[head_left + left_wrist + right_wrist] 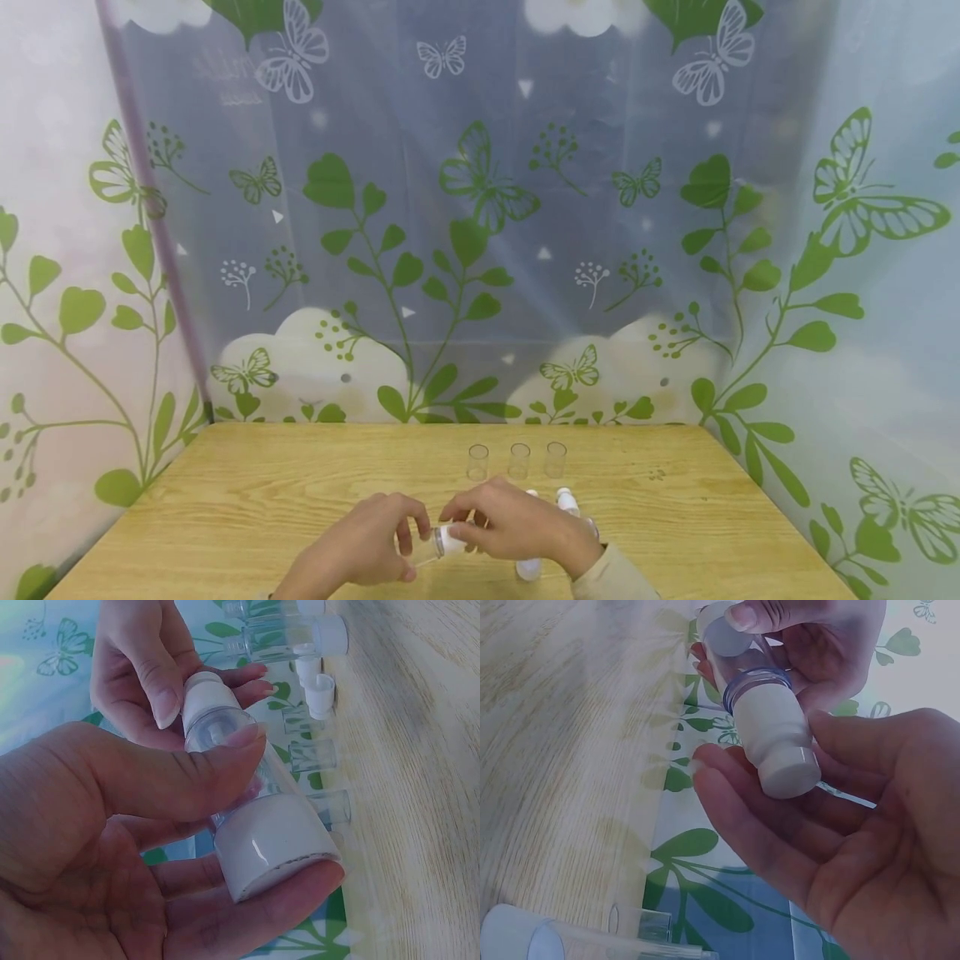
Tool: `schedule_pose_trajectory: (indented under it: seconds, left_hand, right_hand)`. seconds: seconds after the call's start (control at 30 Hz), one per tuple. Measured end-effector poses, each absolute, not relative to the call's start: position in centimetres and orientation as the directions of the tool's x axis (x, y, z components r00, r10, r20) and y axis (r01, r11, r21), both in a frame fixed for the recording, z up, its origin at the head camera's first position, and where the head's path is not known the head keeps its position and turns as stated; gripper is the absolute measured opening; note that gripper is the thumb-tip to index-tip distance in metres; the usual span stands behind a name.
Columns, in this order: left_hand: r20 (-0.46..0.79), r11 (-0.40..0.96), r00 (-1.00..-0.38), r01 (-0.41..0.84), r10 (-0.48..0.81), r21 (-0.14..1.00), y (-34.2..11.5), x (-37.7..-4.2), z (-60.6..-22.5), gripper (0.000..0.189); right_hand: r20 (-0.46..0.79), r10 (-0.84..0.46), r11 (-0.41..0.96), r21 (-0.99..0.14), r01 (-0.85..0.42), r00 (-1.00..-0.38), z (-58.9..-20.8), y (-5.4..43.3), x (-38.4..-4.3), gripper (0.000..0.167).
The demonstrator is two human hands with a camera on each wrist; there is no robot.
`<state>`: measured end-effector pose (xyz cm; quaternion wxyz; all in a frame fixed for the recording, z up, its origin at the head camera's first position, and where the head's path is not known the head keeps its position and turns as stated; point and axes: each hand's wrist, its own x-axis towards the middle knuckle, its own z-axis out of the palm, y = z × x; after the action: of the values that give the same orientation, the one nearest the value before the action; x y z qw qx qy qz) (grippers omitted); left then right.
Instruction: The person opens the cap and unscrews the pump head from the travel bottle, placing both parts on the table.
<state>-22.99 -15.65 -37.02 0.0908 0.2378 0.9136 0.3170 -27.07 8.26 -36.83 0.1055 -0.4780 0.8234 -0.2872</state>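
A clear pump bottle (426, 552) with a white base (277, 844) lies tilted between the two hands, low over the table. My left hand (363, 542) holds its body, thumb on the clear side and fingers underneath. At the other end is a white pump top (772, 727), fitted onto the bottle's neck. My right hand (517, 523) has its thumb and fingers around this pump top, with the thumb at its side in the left wrist view. The right palm faces the top in the right wrist view.
Three clear cylinders (519, 462) stand in a row farther back on the wooden table (300, 475). Beside the right hand are white caps (320, 697) and more clear bottles with white bases (330, 635). A patterned curtain (420, 250) rises behind the table.
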Motion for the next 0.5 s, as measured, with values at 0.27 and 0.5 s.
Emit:
schedule_pose_trajectory:
  seconds: [0.27,0.5]
  left_hand:
    - [-0.013,0.693,-0.873,0.379,0.488,0.613,-15.58,-22.98,-37.00,0.035]
    - [-0.016,0.696,-0.875,0.375,0.485,0.612,-15.55,-22.88,-36.93,0.035]
  right_hand:
    - [0.119,-0.854,0.367,-0.554,-0.747,-0.507,-37.05,8.20,-27.22,0.023]
    - [0.144,-0.842,0.370,-0.545,-0.752,-0.520,-37.01,8.21,-27.03,0.021]
